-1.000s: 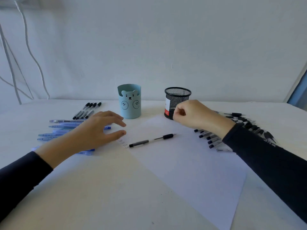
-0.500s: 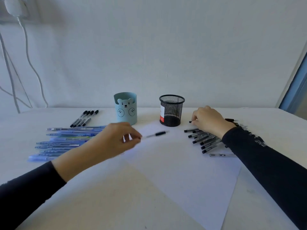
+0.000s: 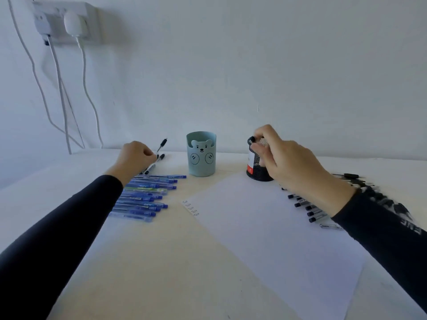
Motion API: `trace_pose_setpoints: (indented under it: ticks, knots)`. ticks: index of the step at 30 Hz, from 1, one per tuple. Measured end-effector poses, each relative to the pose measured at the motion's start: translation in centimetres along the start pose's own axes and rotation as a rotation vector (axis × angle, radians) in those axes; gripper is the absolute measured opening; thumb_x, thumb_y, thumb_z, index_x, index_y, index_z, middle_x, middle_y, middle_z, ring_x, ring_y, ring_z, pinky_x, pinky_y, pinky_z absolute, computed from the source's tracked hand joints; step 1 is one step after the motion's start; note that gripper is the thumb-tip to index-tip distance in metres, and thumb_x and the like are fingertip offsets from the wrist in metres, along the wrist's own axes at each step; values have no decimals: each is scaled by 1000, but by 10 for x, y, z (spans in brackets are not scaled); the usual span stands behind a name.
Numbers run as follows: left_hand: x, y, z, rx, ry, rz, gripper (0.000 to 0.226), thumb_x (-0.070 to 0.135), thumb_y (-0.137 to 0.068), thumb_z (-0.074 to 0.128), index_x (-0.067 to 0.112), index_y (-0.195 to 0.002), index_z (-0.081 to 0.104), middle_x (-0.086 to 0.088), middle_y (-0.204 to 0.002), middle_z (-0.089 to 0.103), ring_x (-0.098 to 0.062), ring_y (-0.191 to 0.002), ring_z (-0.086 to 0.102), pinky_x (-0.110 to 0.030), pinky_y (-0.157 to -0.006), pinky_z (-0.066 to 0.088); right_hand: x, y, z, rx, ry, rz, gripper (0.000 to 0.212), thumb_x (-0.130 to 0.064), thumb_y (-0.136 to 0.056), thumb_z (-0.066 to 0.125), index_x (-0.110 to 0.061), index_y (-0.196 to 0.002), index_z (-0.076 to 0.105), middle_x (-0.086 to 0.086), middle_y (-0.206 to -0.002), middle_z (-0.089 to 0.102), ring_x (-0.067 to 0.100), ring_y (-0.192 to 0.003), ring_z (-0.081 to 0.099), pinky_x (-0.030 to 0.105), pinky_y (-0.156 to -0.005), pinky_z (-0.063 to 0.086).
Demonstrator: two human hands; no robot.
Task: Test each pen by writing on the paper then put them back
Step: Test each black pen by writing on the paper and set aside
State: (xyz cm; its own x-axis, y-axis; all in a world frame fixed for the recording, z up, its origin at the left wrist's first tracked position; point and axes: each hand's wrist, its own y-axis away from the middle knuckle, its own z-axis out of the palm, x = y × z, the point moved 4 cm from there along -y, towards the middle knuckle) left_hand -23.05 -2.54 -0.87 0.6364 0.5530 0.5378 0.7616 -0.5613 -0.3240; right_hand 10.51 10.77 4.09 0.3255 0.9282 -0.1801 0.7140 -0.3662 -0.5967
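My left hand (image 3: 136,159) grips a black pen (image 3: 163,144) at the far left, its capped end pointing up and away. It hovers over a few black pens (image 3: 151,167) lying on the table. My right hand (image 3: 291,168) pinches another black-capped pen (image 3: 254,139), holding it in front of the rim of the black mesh cup (image 3: 255,173). The white paper (image 3: 265,232) lies in the middle, with several small "Test" lines (image 3: 191,207) at its left corner. No pen lies on the sheet.
A blue bear pen cup (image 3: 201,158) stands left of the mesh cup. Several blue pens (image 3: 145,197) lie in a row on the left, and several black pens (image 3: 305,207) on the right, partly under my right arm. Wall socket and cables (image 3: 67,24) hang at upper left.
My left hand took the pen off the paper and carried it to the black pens at the far left. My right hand lifted a pen from the right row up to the mesh cup.
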Motion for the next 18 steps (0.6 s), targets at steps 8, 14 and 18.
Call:
trace_pose_setpoints:
  ticks: [8, 14, 18]
  knots:
    - [16, -2, 21, -29, -194, 35, 16, 15, -83, 66, 6, -69, 67, -12, -71, 67, -24, -62, 58, -24, -52, 40, -24, 20, 43, -252, -2, 12, 40, -71, -90, 29, -42, -115, 40, -7, -77, 63, 13, -80, 61, 32, -72, 48]
    - [14, -2, 22, -17, -298, 20, 14, 13, -85, 62, 5, -75, 67, -5, -63, 56, -23, -59, 53, -27, -56, 42, -26, 19, 41, -242, -42, 41, 40, -65, -83, 49, -32, -105, 41, -4, -65, 58, 8, -64, 53, 31, -68, 44]
    - [5, -4, 22, -32, -239, 20, 16, 14, -84, 65, 3, -71, 66, -10, -69, 63, -26, -62, 59, -27, -56, 44, -23, 15, 43, -299, -209, 29, 49, -69, -79, 57, -35, -111, 42, -3, -69, 53, 11, -67, 54, 31, -67, 44]
